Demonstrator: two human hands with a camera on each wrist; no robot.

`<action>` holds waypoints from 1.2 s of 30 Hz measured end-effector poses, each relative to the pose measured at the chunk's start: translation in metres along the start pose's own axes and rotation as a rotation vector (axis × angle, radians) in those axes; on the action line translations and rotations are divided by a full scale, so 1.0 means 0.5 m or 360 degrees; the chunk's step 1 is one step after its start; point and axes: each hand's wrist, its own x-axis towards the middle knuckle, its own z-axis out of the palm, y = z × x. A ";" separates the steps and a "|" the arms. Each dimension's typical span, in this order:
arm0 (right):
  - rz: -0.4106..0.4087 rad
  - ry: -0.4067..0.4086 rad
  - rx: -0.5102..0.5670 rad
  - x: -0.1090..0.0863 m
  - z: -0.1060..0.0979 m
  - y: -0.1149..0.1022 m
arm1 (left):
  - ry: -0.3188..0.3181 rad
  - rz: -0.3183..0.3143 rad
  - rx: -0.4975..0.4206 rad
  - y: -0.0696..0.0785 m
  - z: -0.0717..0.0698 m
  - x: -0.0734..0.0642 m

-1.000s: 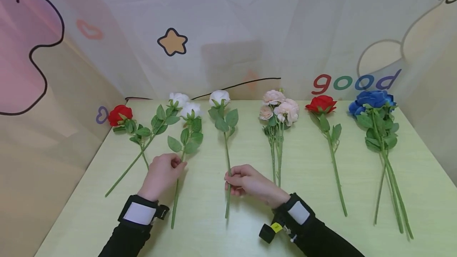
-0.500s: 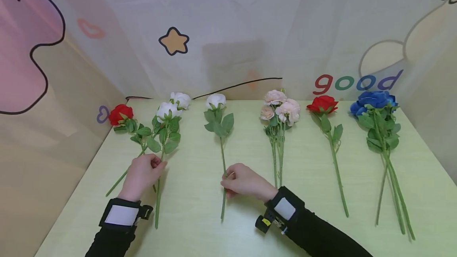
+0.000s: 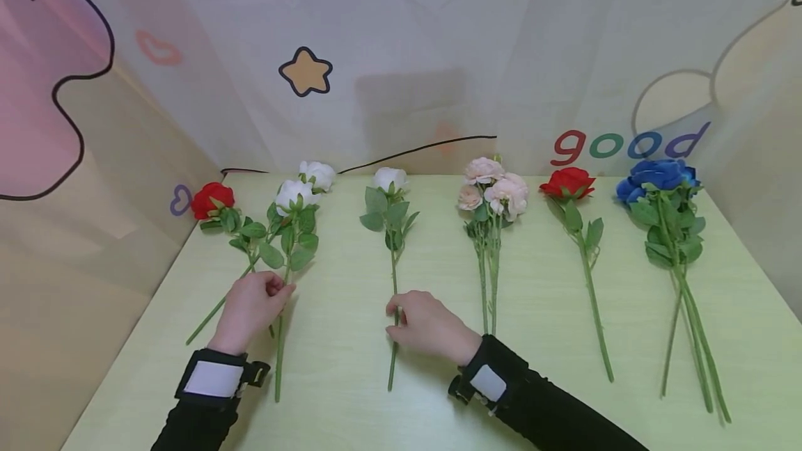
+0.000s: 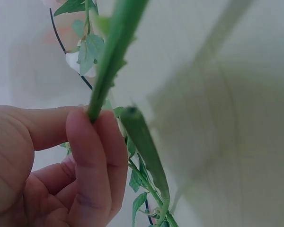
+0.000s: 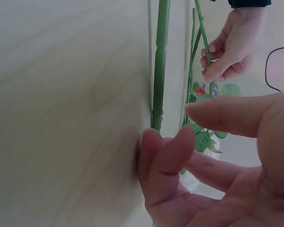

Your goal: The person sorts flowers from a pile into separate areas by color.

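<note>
My left hand [image 3: 249, 308] pinches the stem of a white rose [image 3: 296, 196] between thumb and fingers; the left wrist view shows its green stem [image 4: 114, 56] at the fingertips. Its bloom overlaps another white rose [image 3: 319, 175] behind it. To the right, a third white rose [image 3: 390, 179] lies with its stem toward me. My right hand [image 3: 435, 326] is beside this stem, thumb and forefinger spread apart. In the right wrist view the stem [image 5: 160, 61] lies along the table by the fingertips, outside any grip.
A red rose [image 3: 213, 200] lies at the far left, its stem crossing another. Right of my right hand lie pink flowers [image 3: 495, 193], a second red rose [image 3: 567, 184] and a bunch of blue flowers [image 3: 658, 181]. A printed cloth [image 3: 413, 33] hangs behind the table [image 3: 338, 367].
My left hand has carried its white rose left, beside the other white rose. My right hand has shifted its rose slightly left, then let go; the bloom has turned.
</note>
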 end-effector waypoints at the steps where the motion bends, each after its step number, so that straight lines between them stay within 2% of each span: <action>1: 0.0001 0.0001 -0.0005 0.000 0.001 0.000 | -0.0005 -0.0005 -0.0008 0.001 0.000 0.000; 9: 0.0030 -0.0028 0.0008 -0.008 -0.007 0.001 | -0.0076 -0.0066 -0.0136 0.005 -0.004 -0.004; 12: 0.0024 -0.0007 0.0069 -0.015 -0.018 0.004 | -0.0077 -0.0062 -0.0175 0.011 -0.005 -0.004; 16: -0.0012 0.0126 0.0185 -0.027 -0.042 0.012 | -0.0050 -0.0039 -0.0233 0.021 -0.002 -0.002; 21: -0.0075 0.0331 0.0285 -0.045 -0.075 0.032 | -0.0041 -0.0011 -0.0379 0.043 0.009 0.007; 28: 0.0005 0.0468 0.0430 -0.073 -0.114 0.066 | -0.0030 0.0090 -0.0544 0.106 0.033 0.030; 32: 0.0037 0.0497 0.0473 -0.081 -0.129 0.073 | -0.0016 0.0166 -0.0620 0.153 0.048 0.040; 36: 0.0059 0.0504 0.0487 -0.085 -0.141 0.070 | -0.0034 0.0194 -0.0710 0.198 0.066 0.045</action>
